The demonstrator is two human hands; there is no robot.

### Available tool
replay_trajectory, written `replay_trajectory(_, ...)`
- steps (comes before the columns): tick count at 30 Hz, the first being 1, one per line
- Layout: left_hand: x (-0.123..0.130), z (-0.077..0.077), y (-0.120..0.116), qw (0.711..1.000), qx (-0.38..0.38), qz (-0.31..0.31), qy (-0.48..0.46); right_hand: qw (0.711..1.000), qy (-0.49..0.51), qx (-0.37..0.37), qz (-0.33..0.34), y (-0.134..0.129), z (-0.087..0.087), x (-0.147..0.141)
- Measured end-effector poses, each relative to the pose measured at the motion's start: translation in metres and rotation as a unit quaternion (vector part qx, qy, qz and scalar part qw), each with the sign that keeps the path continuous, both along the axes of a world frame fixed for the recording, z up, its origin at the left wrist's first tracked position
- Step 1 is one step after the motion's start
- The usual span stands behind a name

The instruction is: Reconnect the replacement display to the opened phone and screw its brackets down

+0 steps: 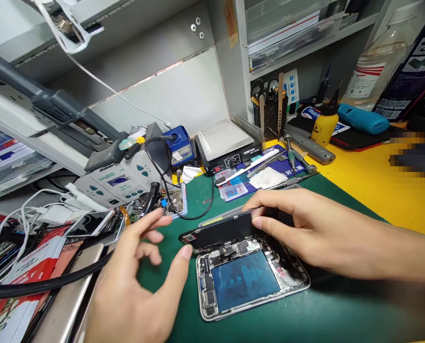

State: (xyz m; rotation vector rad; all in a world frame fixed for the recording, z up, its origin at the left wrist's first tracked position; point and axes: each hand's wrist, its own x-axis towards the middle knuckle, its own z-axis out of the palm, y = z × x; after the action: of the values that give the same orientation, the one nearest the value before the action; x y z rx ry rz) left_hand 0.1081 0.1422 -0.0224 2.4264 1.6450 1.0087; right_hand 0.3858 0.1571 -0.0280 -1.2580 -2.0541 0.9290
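An opened smartphone body (248, 283) lies on the green mat, its battery and inner boards exposed. My right hand (298, 228) pinches the phone's screen panel (226, 231) between thumb and fingers, tilting it up along the far side of the body. The panel's dark inner face is turned toward me. My left hand (137, 281) hovers left of the phone, fingers apart and curled, with nothing in it. Its thumb tip appears near the panel's left corner; whether they touch I cannot tell. A perforated metal piece behind the panel is mostly hidden.
A hot-air station (115, 183) stands at the left, its black hose (55, 283) crossing the foreground. Behind the mat (183, 309) sits a heating plate (230, 143). A white toothbrush (248, 166), tweezers and screwdrivers lie beyond the phone. A yellow bottle (324, 126) stands right.
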Motion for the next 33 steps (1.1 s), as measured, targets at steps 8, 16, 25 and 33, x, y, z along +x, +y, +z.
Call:
replay_trajectory(8,0.011,-0.003,0.013,0.927,-0.312,-0.060,-0.198,0.998,0.002,-0.056,-0.029,-0.001,0.002,-0.002)
replay_trajectory(16,0.008,-0.010,0.013,0.929,-0.287,-0.101,-0.213,0.977,-0.020,0.179,-0.111,-0.029,0.011,0.007)
replay_trajectory(25,0.002,-0.017,0.011,0.930,-0.256,-0.127,-0.229,0.895,-0.267,0.351,0.070,-0.057,-0.021,-0.029)
replay_trajectory(33,0.003,-0.023,0.012,0.924,-0.246,-0.151,-0.251,0.869,-0.311,0.379,0.071,-0.048,-0.020,-0.038)
